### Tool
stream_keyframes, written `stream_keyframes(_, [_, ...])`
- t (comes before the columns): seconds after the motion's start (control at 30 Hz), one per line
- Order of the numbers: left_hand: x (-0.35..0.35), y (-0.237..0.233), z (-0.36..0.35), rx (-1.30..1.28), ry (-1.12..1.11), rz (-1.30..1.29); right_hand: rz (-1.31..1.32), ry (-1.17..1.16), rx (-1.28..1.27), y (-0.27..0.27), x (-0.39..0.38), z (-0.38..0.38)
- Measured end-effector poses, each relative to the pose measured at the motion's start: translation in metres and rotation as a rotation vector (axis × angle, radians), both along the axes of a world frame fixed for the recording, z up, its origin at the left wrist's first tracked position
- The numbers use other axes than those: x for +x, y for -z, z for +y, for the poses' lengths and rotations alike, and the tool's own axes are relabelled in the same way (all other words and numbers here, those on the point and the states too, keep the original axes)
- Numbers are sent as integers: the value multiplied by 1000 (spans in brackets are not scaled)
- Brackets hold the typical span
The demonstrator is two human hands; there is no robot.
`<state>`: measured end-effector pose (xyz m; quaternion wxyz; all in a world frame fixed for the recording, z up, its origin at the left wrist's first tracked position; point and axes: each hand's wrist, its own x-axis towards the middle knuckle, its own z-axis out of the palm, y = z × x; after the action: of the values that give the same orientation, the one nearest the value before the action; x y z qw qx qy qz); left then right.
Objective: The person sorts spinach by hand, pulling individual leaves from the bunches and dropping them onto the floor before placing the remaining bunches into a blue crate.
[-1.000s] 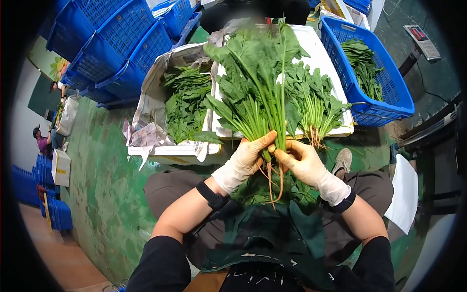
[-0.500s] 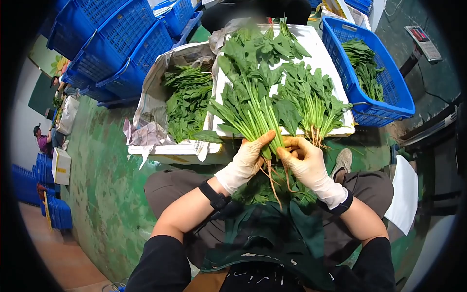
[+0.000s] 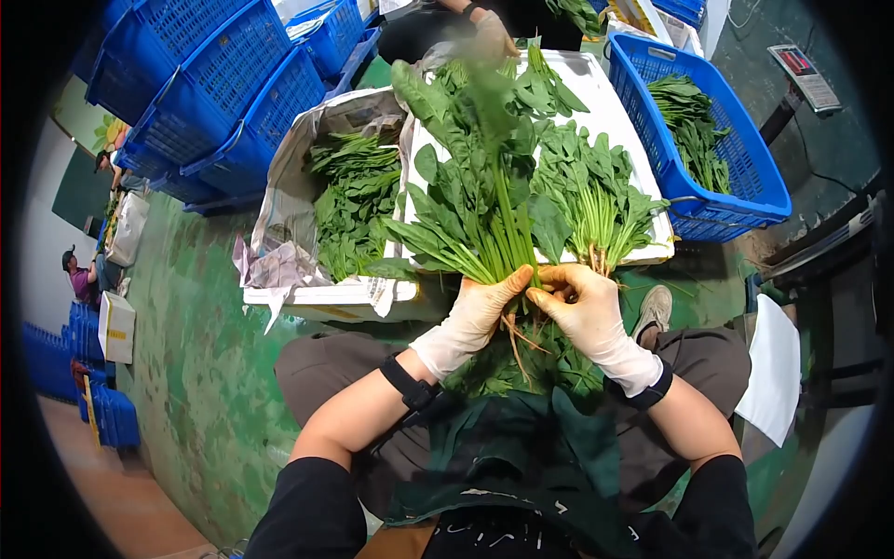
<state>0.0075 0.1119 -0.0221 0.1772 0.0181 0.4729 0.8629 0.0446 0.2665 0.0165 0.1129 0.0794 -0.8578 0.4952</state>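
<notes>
My left hand (image 3: 480, 317), in a pale glove, is closed around the lower stems of a spinach bunch (image 3: 489, 219). Its leaves point away from me and partly blur, while thin pinkish roots hang below the fingers. Against the same stems, just above the roots, my gloved right hand (image 3: 589, 312) pinches with thumb and fingertips. Behind the bunch is a white foam board (image 3: 582, 79) bearing more spinach (image 3: 587, 177), roots toward me. Loose greens (image 3: 489, 373) lie on my lap beneath the hands.
Left of the board stands a paper-lined foam box (image 3: 326, 296) with spinach. A blue crate (image 3: 643, 107) holding greens is at right, near a scale (image 3: 805, 79). Blue crates (image 3: 219, 88) are stacked at upper left. Another person's gloved hand (image 3: 492, 35) reaches in at the top.
My right fingers have closed in on the stems. The bunch's upper leaves have shifted and blur, and fewer roots show below. The other person's hand has come into view at the top.
</notes>
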Motion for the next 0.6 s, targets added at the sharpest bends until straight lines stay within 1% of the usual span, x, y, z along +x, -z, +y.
stream_keyframes(0.03, [0,-1,-1,-59,-9,16,-16,-6,5,3,-1,0])
stream_keyframes(0.07, [1,-4,0,-59,-7,15,-16,-5,4,8,-2,1])
stream_keyframes(0.13, [4,-10,0,-77,-4,61,-275,-39,-325,16,-5,2])
stream_keyframes(0.17, [3,-9,0,-77,-5,60,-277,-40,-325,16,-4,1])
stream_keyframes(0.23, [0,-6,0,-11,-10,49,-439,-30,-446,12,-4,0])
stream_keyframes(0.27, [0,-9,-1,55,10,-15,-518,-32,-519,9,-3,-2])
stream_keyframes(0.3, [-2,-9,-3,56,6,-14,-518,-35,-518,8,-1,-3])
stream_keyframes(0.37, [-6,-7,-9,194,143,-218,-455,-35,-638,7,2,-6])
stream_keyframes(0.4, [-9,-6,-15,225,256,-227,-396,-53,-704,13,2,-7])
stream_keyframes(0.43, [-11,-8,-16,226,255,-228,-397,-54,-702,16,2,-7])
stream_keyframes(0.5, [-14,-11,-14,415,255,-317,-308,-52,-895,20,4,-7])
stream_keyframes(0.53, [-21,4,-20,457,281,-285,-265,-41,-964,16,4,-6])
stream_keyframes(0.57, [-26,1,-26,511,295,-267,-261,5,-1040,13,3,-2])
stream_keyframes(0.6, [-32,-3,-32,544,277,-230,-239,13,-1046,9,2,2])
